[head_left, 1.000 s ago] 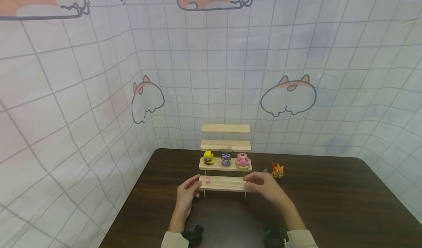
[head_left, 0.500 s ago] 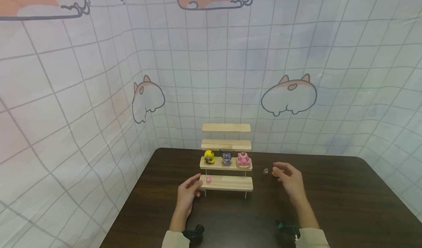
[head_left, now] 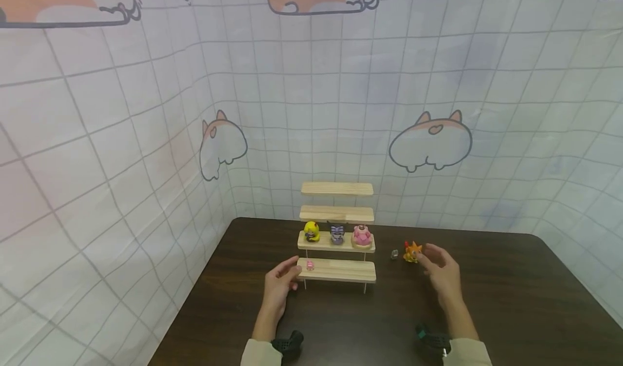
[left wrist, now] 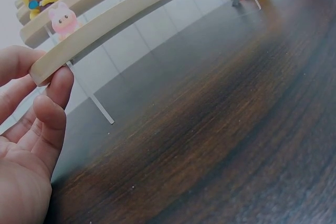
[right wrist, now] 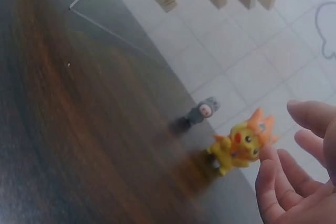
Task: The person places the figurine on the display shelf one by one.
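Note:
A stepped wooden display shelf point(head_left: 336, 270) stands on the dark table. My left hand point(head_left: 278, 287) grips the left end of its lowest plank, fingers point(left wrist: 62, 85) above and below the wood. On that plank sits a small pink figurine point(left wrist: 64, 20). My right hand point(head_left: 443, 271) is just right of a yellow-and-orange figurine point(head_left: 412, 252), its fingers loosely bent and apart. In the right wrist view a fingertip overlaps the figurine's edge point(right wrist: 247, 142); whether they touch I cannot tell. A small grey figurine point(right wrist: 202, 110) stands left of it.
The second plank up carries a yellow-haired figurine point(head_left: 311, 232), a purple-grey one point(head_left: 337, 234) and a pink one point(head_left: 362, 237). Two bare planks point(head_left: 337, 213) rise behind. A grid-patterned cloth point(head_left: 311, 112) surrounds the back and sides of the dark table point(head_left: 511, 290).
My right hand has left the right end of the lowest plank and moved right, first over the yellow-and-orange figurine, then to its right side. The left hand stays on the shelf.

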Motion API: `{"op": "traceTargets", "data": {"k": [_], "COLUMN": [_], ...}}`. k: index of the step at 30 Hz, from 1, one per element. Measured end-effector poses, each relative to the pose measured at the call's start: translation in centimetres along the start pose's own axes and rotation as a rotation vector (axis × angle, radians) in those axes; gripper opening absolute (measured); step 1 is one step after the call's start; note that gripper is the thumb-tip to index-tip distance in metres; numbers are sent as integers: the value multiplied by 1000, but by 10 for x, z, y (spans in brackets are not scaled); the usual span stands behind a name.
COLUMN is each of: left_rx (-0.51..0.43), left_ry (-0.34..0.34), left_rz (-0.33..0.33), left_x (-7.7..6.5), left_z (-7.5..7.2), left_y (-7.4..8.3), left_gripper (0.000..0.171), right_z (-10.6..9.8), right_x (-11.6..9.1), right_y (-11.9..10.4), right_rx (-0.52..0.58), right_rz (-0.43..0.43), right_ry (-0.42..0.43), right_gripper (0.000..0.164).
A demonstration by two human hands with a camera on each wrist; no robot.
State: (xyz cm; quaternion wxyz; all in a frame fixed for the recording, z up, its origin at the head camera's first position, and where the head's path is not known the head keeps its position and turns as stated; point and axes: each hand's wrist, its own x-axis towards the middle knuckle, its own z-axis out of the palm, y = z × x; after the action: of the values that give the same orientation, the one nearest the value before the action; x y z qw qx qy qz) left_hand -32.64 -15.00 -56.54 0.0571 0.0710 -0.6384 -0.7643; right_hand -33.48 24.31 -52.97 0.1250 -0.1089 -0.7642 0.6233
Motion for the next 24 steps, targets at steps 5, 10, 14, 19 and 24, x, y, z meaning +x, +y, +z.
{"op": "traceTargets", "data": {"k": [5,10,14,19,24], "left_rx": [5,2,1,-1,1], "left_ry": [-3,-2,1,0,0], "left_rz": [8,2,1,6,-1], "left_x": [0,2,2,0,0], "left_z": [0,0,0,0,1], "left_y": [0,0,0,-1,0], "left_gripper": [38,36,36,36,36], "right_z": [-3,-3,-4,-4,-3], "right_x": [2,10,17,22,26], "right_y": [7,16,22,22,21], "right_rx": [-20,-8,-17,-41,-61], "right_rz": [41,79,73,66,70], "right_ry": [-57,-86,-110,-145,-165], "right_gripper": [58,62,62,58,59]}}
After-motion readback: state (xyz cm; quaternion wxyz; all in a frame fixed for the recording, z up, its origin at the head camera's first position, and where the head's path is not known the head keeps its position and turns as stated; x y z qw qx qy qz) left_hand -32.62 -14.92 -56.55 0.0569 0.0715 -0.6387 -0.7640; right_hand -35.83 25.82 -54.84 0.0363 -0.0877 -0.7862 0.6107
